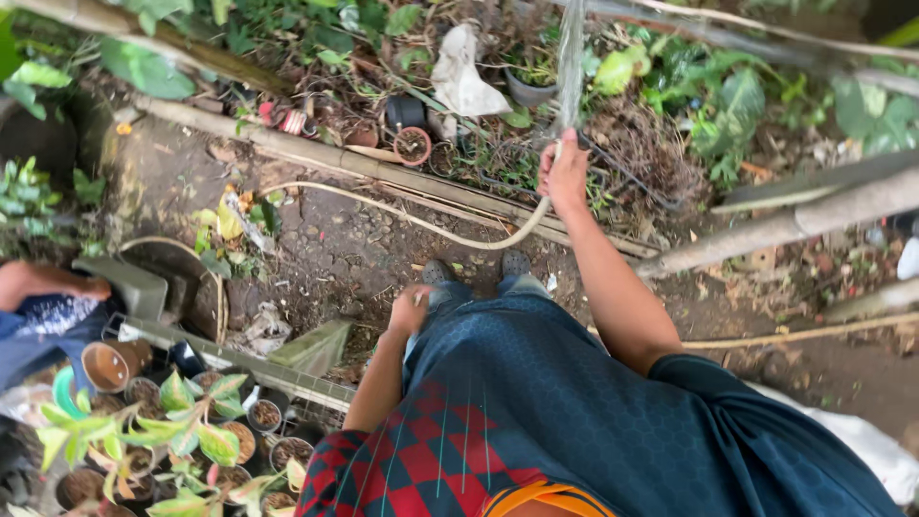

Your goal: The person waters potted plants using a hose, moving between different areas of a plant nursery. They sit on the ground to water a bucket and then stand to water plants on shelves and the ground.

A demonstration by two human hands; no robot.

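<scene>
My right hand (pixel 563 172) is raised in front of me and grips the end of a pale garden hose (pixel 421 222). A jet of water (pixel 571 57) shoots from the hose end toward the plants ahead. The hose curves down and left across the dirt ground. My left hand (pixel 409 308) hangs by my thigh with its fingers curled and nothing visible in it. My two shoes (pixel 476 268) stand on the bare soil below.
Small pots (pixel 413 144) and leafy plants lie beyond a bamboo pole (pixel 316 153). A wire crate of potted seedlings (pixel 191 421) sits at lower left. Another person (pixel 43 306) crouches at the left edge. Thick poles (pixel 795 220) cross at right.
</scene>
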